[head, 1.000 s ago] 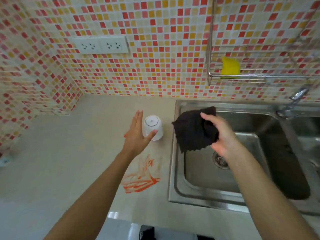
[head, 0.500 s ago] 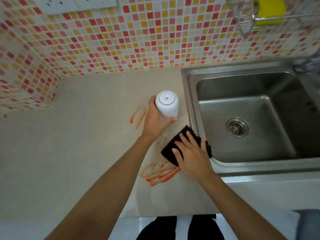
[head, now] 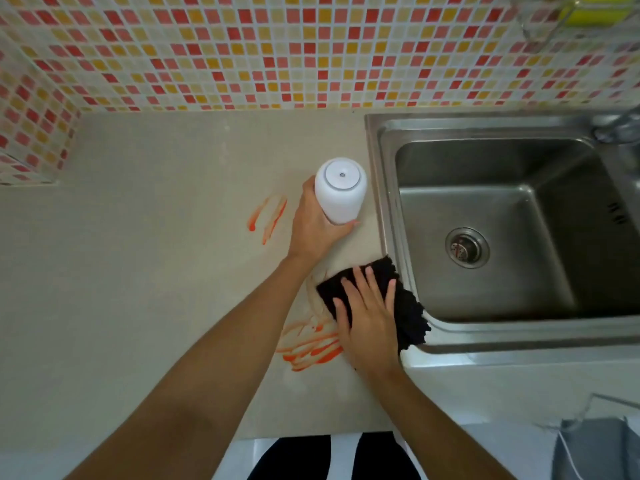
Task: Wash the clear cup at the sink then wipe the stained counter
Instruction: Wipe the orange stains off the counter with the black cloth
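The cup [head: 341,190] stands upside down on the beige counter [head: 138,289], just left of the sink, and looks frosted white. My left hand [head: 313,226] is wrapped around its lower side. My right hand [head: 369,320] lies flat, fingers spread, pressing a black cloth [head: 408,317] onto the counter beside the sink's rim. Orange smears [head: 311,348] run just left of the cloth and partly under my hand. A second pair of orange streaks [head: 268,216] lies left of the cup.
The steel sink [head: 491,216] with its drain [head: 465,247] fills the right side. The tap [head: 620,126] sits at its far right corner. A yellow sponge [head: 595,12] rests in a wire rack on the mosaic wall. The counter's front edge is near my body.
My right hand brought the black cloth from over the sink down onto the counter stain. My left hand closed around the upturned cup. The view tilted downward.
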Action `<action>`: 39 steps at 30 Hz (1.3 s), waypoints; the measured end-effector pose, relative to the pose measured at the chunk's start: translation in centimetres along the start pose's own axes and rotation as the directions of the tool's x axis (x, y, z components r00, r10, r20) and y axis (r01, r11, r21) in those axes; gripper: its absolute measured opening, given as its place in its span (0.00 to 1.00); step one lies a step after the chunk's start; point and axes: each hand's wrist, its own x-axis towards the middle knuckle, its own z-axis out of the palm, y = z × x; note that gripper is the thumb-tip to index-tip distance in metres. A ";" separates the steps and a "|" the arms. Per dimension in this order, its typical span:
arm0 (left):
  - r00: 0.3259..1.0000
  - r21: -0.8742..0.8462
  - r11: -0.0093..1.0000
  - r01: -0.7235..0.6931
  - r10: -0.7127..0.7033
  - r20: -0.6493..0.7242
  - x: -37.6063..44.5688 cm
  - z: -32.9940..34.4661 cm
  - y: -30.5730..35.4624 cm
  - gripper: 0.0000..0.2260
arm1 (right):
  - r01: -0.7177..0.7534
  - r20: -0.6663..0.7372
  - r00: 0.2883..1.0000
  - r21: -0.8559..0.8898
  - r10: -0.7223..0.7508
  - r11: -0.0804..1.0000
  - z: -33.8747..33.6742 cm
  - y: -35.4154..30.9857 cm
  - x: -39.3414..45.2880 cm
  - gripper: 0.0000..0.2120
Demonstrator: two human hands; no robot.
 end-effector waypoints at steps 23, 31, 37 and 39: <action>0.922 -0.075 0.994 0.079 -0.102 -0.373 -6.0 -18.2 -1.2 0.40 | 0.101 0.243 0.968 -0.156 -0.061 0.983 1.1 -6.2 0.7 0.34; 0.903 -0.108 0.989 0.097 -0.133 -0.407 -9.7 -19.0 -1.2 0.37 | -0.004 0.182 0.982 -0.197 0.041 0.980 1.5 -4.5 1.1 0.30; 0.882 -0.091 0.990 0.105 -0.135 -0.452 -10.1 -21.0 -1.7 0.37 | 0.166 0.293 0.947 -0.104 -0.129 0.981 2.0 -9.5 -2.5 0.32; 0.875 -0.084 0.992 0.096 -0.125 -0.467 -10.3 -21.3 -1.9 0.39 | 0.171 0.269 0.954 -0.127 -0.132 0.977 3.6 -10.7 4.1 0.31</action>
